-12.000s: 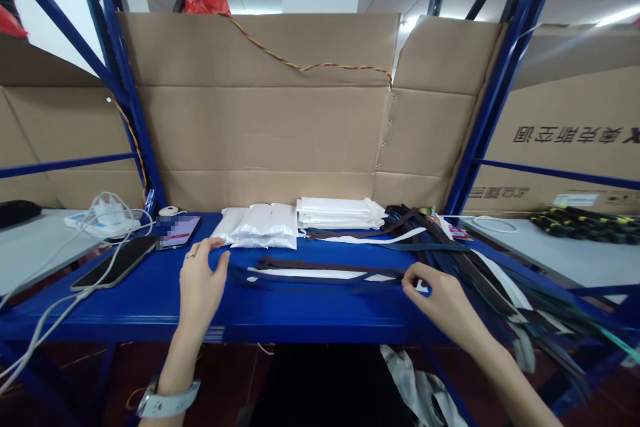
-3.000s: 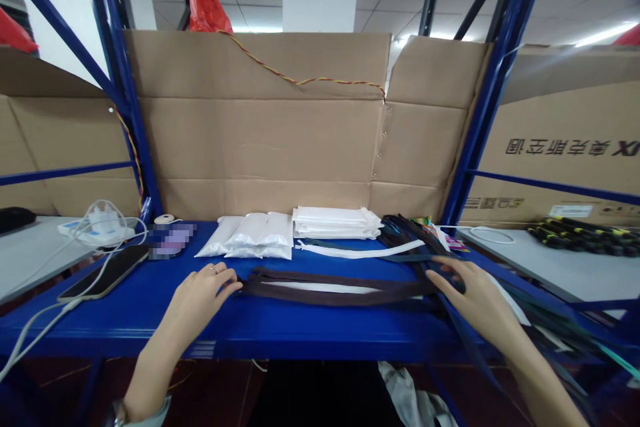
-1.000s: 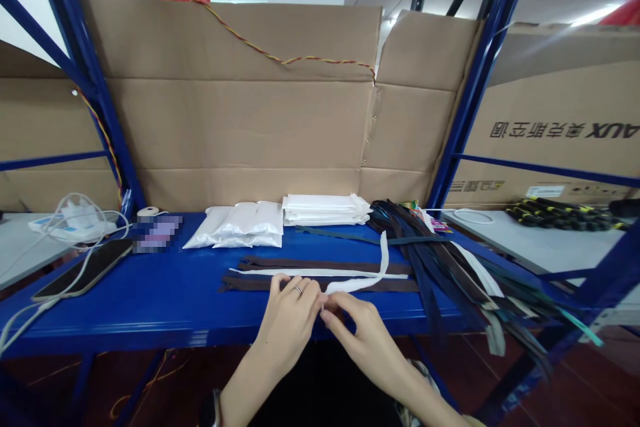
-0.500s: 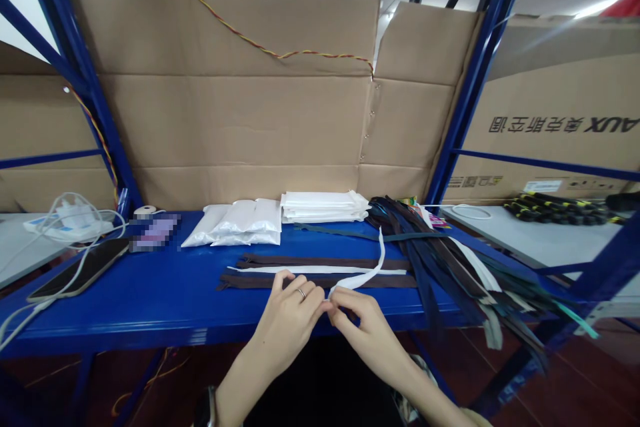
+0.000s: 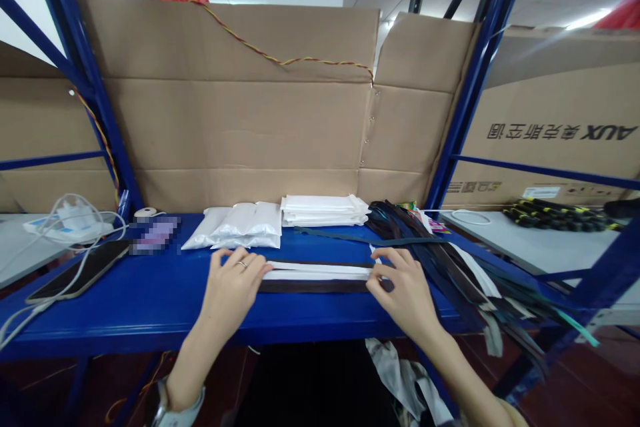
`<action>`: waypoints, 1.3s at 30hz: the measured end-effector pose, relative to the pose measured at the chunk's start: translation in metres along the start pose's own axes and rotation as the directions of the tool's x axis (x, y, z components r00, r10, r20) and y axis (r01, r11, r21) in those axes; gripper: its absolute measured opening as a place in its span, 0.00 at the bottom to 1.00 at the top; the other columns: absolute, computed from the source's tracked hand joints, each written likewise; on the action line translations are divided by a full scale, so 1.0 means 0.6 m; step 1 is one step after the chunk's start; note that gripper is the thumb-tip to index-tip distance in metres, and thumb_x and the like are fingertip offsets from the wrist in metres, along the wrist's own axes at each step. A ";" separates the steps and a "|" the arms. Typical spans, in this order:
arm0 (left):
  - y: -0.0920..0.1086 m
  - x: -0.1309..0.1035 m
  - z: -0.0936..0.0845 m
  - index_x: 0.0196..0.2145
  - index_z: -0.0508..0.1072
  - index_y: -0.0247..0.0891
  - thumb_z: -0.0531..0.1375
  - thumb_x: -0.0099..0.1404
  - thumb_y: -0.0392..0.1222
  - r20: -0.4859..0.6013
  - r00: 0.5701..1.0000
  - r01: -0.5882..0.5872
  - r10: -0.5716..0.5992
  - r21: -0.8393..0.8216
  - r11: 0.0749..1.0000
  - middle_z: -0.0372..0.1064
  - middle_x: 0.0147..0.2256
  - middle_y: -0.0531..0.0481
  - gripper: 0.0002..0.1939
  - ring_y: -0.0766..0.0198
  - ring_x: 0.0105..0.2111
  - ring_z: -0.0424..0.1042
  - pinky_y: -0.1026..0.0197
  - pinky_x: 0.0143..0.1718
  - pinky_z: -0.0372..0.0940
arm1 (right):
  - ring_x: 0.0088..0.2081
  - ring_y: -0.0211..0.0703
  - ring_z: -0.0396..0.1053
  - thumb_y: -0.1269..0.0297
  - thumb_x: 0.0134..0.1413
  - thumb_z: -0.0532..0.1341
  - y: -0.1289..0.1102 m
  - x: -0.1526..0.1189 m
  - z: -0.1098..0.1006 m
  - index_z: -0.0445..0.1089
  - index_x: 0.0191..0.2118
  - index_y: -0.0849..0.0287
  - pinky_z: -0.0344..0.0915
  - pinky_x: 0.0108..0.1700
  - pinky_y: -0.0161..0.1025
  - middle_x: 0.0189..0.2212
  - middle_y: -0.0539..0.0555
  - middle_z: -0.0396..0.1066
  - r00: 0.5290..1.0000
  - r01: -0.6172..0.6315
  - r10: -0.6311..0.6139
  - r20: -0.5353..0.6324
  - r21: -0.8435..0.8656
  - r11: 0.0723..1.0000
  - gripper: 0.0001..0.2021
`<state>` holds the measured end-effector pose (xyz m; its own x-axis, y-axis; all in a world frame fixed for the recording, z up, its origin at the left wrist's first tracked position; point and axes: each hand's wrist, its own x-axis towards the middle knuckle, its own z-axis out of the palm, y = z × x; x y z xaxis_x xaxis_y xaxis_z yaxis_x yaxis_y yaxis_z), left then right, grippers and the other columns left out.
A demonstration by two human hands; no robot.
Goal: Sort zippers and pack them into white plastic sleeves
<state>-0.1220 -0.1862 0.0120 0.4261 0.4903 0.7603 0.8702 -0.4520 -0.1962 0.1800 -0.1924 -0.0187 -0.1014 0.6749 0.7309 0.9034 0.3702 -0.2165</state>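
A white zipper point(image 5: 320, 268) is stretched flat and level between my two hands, just above or on the blue tabletop. My left hand point(image 5: 233, 287) pinches its left end between thumb and fingers; a ring is on one finger. At the other end, my right hand point(image 5: 405, 293) is closed in a pinch on the strip, with a short white tail point(image 5: 373, 253) standing up behind the fingers. A brown zipper point(image 5: 315, 287) lies just below the white strip. Another dark zipper and a second white strip run close alongside, partly covered by my hands.
Many loose zippers point(image 5: 425, 247) are heaped at the right and hang over the front edge. White packets point(image 5: 247, 223) and a white stack point(image 5: 325, 211) stand at the back. At left lie a phone point(image 5: 80, 271) and white cables point(image 5: 90, 257). Blue posts point(image 5: 480, 87) flank the table.
My hands were together at the middle with the white zipper curling up on the right. They have moved apart, left and right, and the zipper is now straight between them.
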 end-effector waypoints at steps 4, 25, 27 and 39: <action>-0.064 -0.016 -0.009 0.29 0.67 0.39 0.52 0.67 0.41 -0.020 0.996 0.090 -0.089 0.113 0.990 0.71 0.28 0.51 0.09 0.59 0.35 0.67 0.53 0.44 0.52 | 0.44 0.49 0.61 0.68 0.47 0.58 0.046 0.007 -0.013 0.64 0.16 0.58 0.51 0.40 0.44 0.35 0.51 0.73 0.999 -0.030 0.030 -0.011 -0.066 0.997 0.12; -0.026 -0.010 0.015 0.38 0.67 0.39 0.50 0.68 0.44 0.177 0.951 0.260 -0.253 -0.021 0.965 0.70 0.33 0.50 0.09 0.59 0.36 0.68 0.55 0.40 0.53 | 0.26 0.37 0.61 0.53 0.61 0.51 -0.005 0.001 0.022 0.61 0.19 0.60 0.56 0.33 0.35 0.20 0.49 0.62 0.946 -0.250 0.065 0.317 0.586 0.771 0.22; 0.019 -0.003 0.020 0.33 0.67 0.39 0.50 0.69 0.43 0.227 0.957 0.216 -0.179 -0.148 0.965 0.70 0.33 0.51 0.10 0.61 0.36 0.67 0.56 0.41 0.53 | 0.26 0.37 0.61 0.52 0.62 0.49 -0.023 -0.005 0.029 0.61 0.19 0.60 0.56 0.34 0.35 0.20 0.50 0.62 0.932 -0.293 0.053 0.358 0.660 0.692 0.23; 0.138 -0.003 0.018 0.32 0.68 0.39 0.51 0.68 0.37 0.335 0.940 0.117 0.062 -0.487 0.865 0.69 0.33 0.53 0.09 0.63 0.35 0.66 0.59 0.38 0.57 | 0.30 0.37 0.61 0.54 0.57 0.57 -0.079 -0.028 0.033 0.60 0.22 0.61 0.58 0.36 0.35 0.24 0.50 0.62 0.895 -0.358 -0.084 0.439 0.816 0.454 0.18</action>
<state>-0.0478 -0.2166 -0.0120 0.5373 0.6829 0.4950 0.6824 -0.6969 0.2206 0.1304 -0.2085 -0.0336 -0.3498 0.8527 0.3880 0.1061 0.4476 -0.8879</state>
